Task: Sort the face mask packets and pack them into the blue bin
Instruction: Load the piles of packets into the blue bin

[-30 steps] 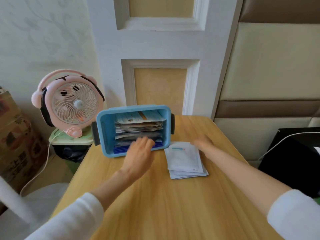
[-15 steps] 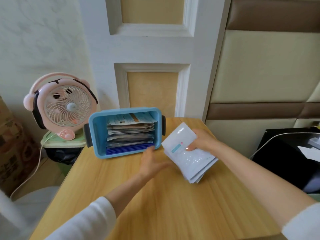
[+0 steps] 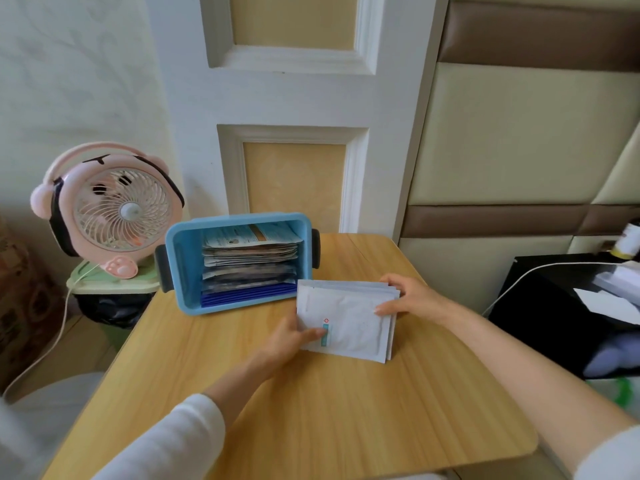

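From my seat I see two bare forearms reaching out from white long sleeves. The left sleeve [image 3: 166, 441] is a soft, plain white fabric, pushed up to mid-forearm, with faint folds near its cuff. The right sleeve [image 3: 609, 455] shows only as a white edge at the frame's corner. Both hands carry no rings or watch that I can make out.

Both hands forward, left hand [image 3: 290, 337] and right hand [image 3: 408, 299] closed in grips
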The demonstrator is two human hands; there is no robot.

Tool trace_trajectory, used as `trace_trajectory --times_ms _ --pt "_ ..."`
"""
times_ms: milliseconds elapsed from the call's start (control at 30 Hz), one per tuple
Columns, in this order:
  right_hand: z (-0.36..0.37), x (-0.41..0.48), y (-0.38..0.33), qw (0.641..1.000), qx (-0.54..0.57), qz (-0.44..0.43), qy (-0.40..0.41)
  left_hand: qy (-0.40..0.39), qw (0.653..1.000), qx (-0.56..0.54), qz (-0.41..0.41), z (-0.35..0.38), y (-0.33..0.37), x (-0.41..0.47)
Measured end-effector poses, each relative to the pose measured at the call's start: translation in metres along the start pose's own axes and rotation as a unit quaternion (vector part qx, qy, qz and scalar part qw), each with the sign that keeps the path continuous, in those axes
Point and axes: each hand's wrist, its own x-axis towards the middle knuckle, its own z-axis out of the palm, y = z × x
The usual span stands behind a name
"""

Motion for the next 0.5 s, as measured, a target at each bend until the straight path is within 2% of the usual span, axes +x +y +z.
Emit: trace_trajectory --times_ms 100,200,300,400,500 --pt "0.017 -0.008 0.026 0.998 0.063 0.006 -0.003 0.017 1.000 -0.025 0.003 0.009 -0.004 -0.003" --pt "0.031 -0.007 0.028 0.990 0.098 -0.041 0.091 0.056 0.996 -0.058 0.032 0.011 -0.003 -0.004" --pt "0.036 -0.003 0.029 0.992 0.034 -0.029 0.122 0.062 0.995 -0.058 0.060 0.006 -0.002 -0.003" --pt "0.049 0.000 0.046 0.987 -0.114 0.025 0.110 0.024 0.998 0.003 0.052 0.005 -0.011 -0.001" --pt "0.052 -0.001 0.044 0.989 -0.083 0.026 0.121 0.021 0.999 0.003 0.040 0.005 -0.014 0.000"
